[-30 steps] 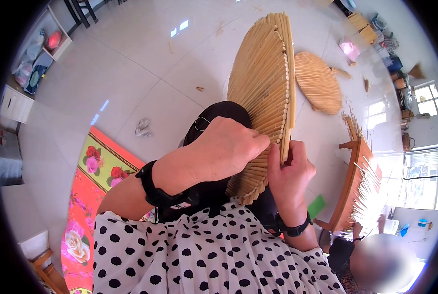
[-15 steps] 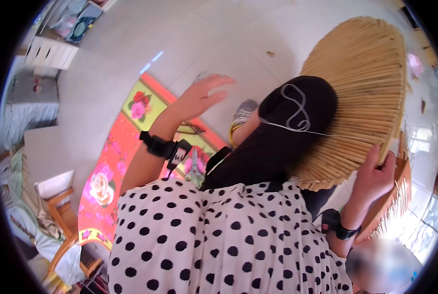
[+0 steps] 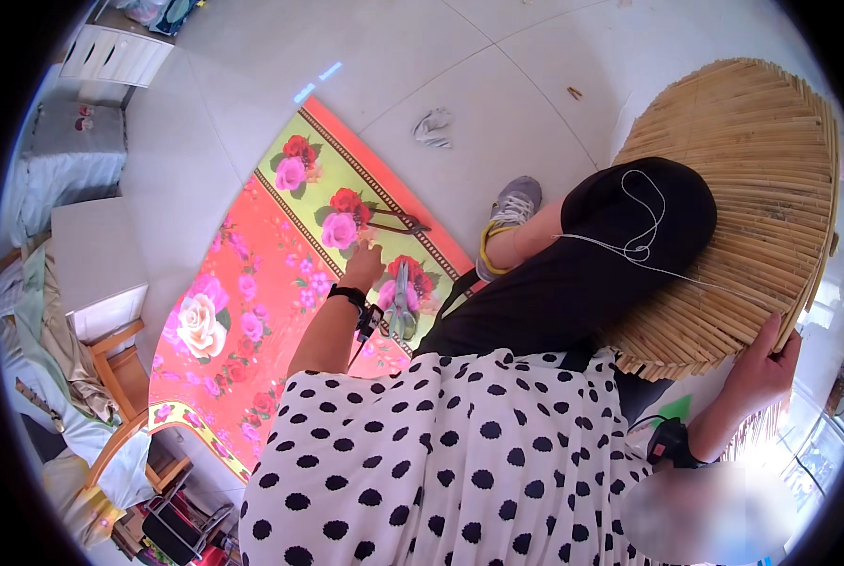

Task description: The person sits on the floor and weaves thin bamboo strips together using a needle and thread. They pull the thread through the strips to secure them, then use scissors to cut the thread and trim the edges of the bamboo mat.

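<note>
A round mat of straw-coloured stalks (image 3: 724, 217) leans against my bent knee on the right. My right hand (image 3: 766, 368) grips its lower right edge, fingers over the rim. White thread (image 3: 643, 247) lies in loose loops across my black trouser leg, one end running onto the stalks. On the left, my left hand (image 3: 363, 267) hangs low over a flowered mat (image 3: 252, 321), fingers extended and seemingly holding nothing. Just right of that hand lie grey scissors (image 3: 403, 307). A thin dark tool (image 3: 398, 223) rests beyond its fingertips; its kind is unclear.
My shoe (image 3: 516, 203) stands on the tiled floor beside the flowered mat. A crumpled whitish scrap (image 3: 433, 128) and a small brown bit (image 3: 574, 92) lie farther off. At the left are a wooden chair (image 3: 120, 363) with cloth, a covered box (image 3: 77, 141) and a white drawer unit (image 3: 115, 55).
My left hand has come down from above the floor to the flowered mat, close to the scissors. The view has shifted; my right hand keeps hold of the stalk mat's edge.
</note>
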The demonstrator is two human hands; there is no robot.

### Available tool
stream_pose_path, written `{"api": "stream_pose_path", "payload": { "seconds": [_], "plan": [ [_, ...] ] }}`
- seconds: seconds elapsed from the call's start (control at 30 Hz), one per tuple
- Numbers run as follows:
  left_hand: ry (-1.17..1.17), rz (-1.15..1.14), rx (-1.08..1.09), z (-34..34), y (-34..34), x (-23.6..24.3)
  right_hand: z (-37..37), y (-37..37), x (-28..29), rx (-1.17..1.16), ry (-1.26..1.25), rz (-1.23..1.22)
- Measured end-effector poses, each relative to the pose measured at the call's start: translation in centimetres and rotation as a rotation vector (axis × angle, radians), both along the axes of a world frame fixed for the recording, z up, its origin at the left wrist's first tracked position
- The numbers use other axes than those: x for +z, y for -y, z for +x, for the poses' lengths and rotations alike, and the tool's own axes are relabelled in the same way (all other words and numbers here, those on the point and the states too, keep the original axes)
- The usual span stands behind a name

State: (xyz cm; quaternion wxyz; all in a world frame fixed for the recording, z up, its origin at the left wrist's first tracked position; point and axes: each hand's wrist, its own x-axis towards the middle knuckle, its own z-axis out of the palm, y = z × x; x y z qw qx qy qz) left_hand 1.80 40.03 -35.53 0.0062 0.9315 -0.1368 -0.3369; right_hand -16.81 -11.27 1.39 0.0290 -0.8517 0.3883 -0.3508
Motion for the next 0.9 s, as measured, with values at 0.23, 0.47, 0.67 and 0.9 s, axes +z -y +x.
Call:
{"api": "stream_pose_path", "payload": {
  "seconds": [0.23,0.47,0.67,0.9],
  "plan": [
    [-0.229,0.088,0.115,0.3,2.5,-2.6,0.6,-1.4,0.6,-0.091,-0.036,-0.037],
    [-0.275,-0.351,0.066,-9.2,-0.9,-6.1,0.4,-2.4,1.6,-0.027,0.031,0.024],
    [-0.211,0.119,0.042,-12.5,-2.4,-6.4,1.8,-2.9,2.2,-0.005,0.106,0.14],
    [-0.272,0.134,0.137,-12.9,-2.2,-5.4,1.2,-2.7,1.7,0.016,0.131,0.13]
  ]
}}
